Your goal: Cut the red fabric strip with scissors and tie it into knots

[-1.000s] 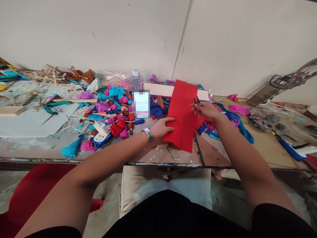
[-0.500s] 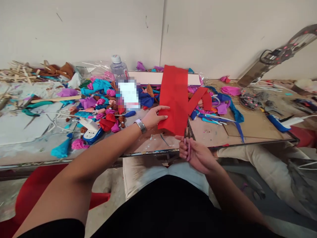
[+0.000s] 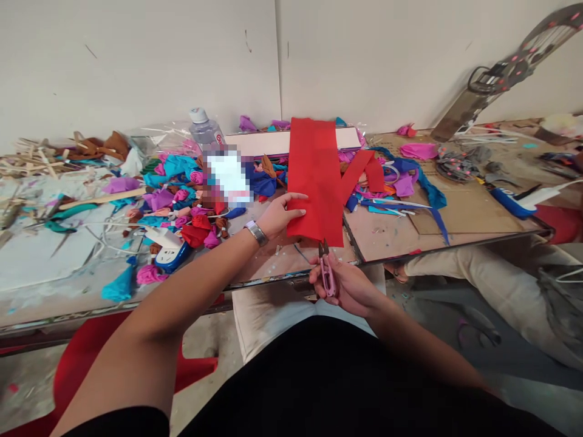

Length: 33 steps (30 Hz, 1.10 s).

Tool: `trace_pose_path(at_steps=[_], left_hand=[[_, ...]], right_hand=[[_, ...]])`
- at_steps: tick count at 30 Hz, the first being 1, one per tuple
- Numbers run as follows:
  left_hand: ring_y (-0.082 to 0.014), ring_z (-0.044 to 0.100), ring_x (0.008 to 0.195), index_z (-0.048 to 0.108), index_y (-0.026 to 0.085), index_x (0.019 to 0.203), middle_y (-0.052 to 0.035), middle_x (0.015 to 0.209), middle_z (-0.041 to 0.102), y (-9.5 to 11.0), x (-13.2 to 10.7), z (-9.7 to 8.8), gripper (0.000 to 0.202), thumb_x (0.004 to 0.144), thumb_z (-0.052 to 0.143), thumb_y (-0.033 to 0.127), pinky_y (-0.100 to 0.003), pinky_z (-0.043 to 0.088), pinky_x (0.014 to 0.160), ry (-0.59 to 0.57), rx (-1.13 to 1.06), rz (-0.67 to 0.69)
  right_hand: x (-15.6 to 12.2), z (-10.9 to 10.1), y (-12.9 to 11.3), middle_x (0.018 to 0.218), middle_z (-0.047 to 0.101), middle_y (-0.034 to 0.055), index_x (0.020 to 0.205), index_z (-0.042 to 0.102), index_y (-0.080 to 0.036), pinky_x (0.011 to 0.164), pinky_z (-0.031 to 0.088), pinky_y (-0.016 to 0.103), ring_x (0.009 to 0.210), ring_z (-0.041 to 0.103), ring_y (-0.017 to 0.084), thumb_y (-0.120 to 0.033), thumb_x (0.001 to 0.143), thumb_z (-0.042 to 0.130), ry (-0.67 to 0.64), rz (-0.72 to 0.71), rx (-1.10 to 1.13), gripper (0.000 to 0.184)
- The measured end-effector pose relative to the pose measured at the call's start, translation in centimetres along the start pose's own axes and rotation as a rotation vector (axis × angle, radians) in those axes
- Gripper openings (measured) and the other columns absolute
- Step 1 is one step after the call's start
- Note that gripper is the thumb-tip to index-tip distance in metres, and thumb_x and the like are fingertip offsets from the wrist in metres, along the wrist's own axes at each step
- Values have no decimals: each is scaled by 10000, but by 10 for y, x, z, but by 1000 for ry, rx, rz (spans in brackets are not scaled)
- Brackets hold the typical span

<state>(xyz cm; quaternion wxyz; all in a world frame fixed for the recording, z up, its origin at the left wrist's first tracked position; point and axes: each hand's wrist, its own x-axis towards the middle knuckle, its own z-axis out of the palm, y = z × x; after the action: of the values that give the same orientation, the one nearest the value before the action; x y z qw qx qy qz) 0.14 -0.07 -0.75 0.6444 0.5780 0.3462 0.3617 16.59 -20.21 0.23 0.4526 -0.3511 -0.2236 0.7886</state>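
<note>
A long red cloth strip (image 3: 316,176) lies on the worktable (image 3: 387,233), running away from me. My left hand (image 3: 279,213), with a watch on its wrist, rests fingers-flat on the strip's left edge and presses it down. My right hand (image 3: 341,285) is closed around small pink thread snips (image 3: 326,269) at the table's near edge. The blades touch the strip's near end. A narrower red strip (image 3: 364,171) lies to the right of the cloth.
A heap of small coloured cloth rosettes (image 3: 191,194) and scraps covers the table's left middle. A water bottle (image 3: 203,128), a white power strip (image 3: 168,246), green pliers (image 3: 66,215) and wooden sticks (image 3: 40,155) lie about. Another person's legs (image 3: 483,285) show at right.
My right hand came down from the strip's right side to its near end with the snips. A narrow red strip now lies apart on the right. My view shifted right.
</note>
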Motion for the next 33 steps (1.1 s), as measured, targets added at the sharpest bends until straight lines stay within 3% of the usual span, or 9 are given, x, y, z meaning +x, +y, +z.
trace_pose_path(at_steps=[15,33], left_hand=[[-232,684,1120,768,195,1210,-89,1306,741,0,0,-2,512,709,856,255,-358,563,954,-6,76,37],[-197,671,994,762,188,1170,-83,1202,738,3,-2,0,486,695,860,224,-316,554,833,8,36,2]], right_hand=[[13,-6,-7,743,626,-32,1074,567,-200,315,330,140,496,633,107,-560,1062,611,-43,13,29,363],[15,-7,-4,702,592,-69,1038,539,-212,309,304,129,481,620,97,-610,980,723,-23,-11,21,442]])
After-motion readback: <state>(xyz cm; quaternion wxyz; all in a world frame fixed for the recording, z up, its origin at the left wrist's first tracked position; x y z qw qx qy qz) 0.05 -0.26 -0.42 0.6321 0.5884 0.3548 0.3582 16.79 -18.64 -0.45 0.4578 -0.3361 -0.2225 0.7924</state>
